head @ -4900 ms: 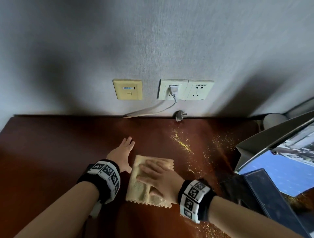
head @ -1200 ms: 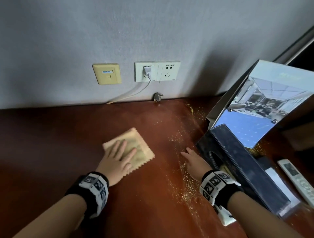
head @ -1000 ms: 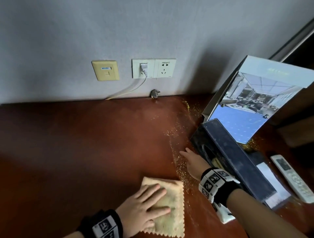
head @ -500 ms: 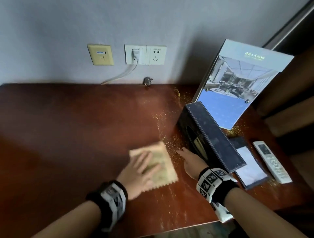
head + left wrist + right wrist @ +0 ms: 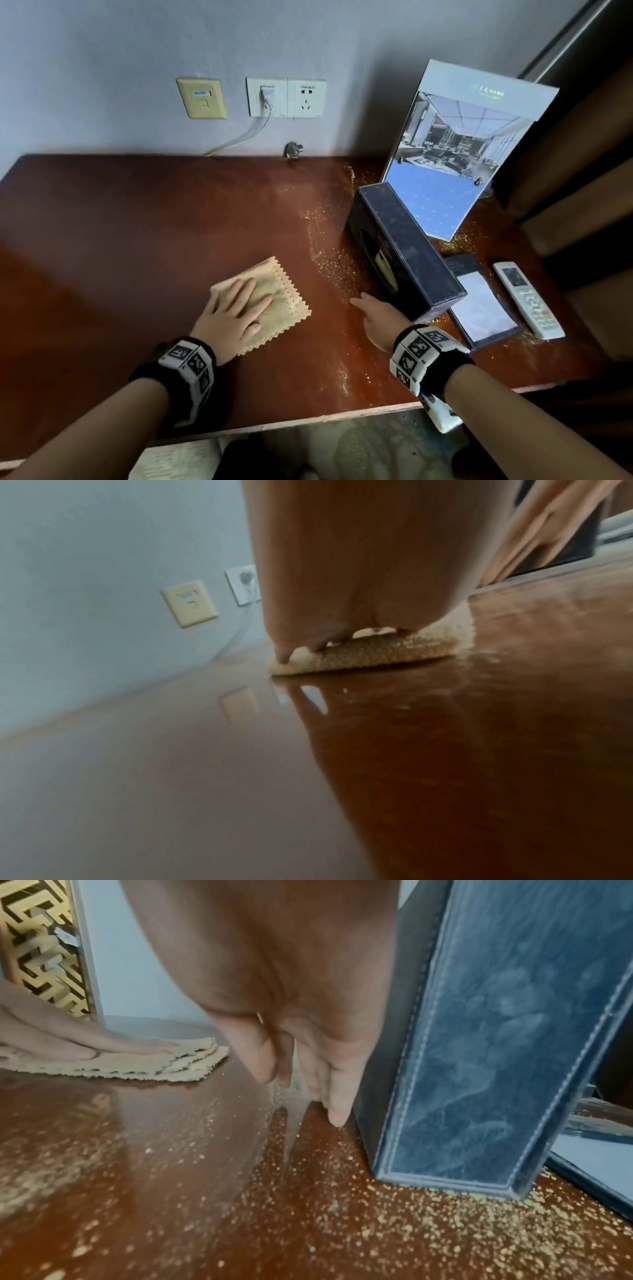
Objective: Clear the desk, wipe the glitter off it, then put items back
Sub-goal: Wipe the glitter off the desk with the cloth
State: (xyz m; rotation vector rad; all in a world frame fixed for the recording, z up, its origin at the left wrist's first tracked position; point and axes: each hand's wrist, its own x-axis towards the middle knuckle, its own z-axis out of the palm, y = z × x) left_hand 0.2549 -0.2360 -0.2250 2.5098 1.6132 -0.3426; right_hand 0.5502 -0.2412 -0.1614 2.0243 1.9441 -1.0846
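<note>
A folded beige cloth [image 5: 277, 305] [image 5: 369, 651] [image 5: 137, 1064] lies on the red-brown desk [image 5: 137, 240]. My left hand [image 5: 233, 315] presses flat on it with straight fingers. Gold glitter [image 5: 329, 267] [image 5: 377, 1218] runs in a band between the cloth and a dark tissue box [image 5: 404, 250] [image 5: 496, 1042]. Against the box's near left face rests my right hand [image 5: 376, 315] [image 5: 308, 1056], fingers straight and pointing down at the desk, holding nothing.
A brochure [image 5: 459, 150] leans on the wall behind the box. A notepad in a dark holder [image 5: 483, 301] and a white remote [image 5: 527, 301] lie at the right. Wall sockets [image 5: 286, 97], a cable and a loose plug [image 5: 294, 150] sit behind. The desk's front edge [image 5: 308, 421] is close.
The left hand has slid the cloth from the back of the desk toward the front, then a little up and left. The right hand stays by the box. The view has tilted down.
</note>
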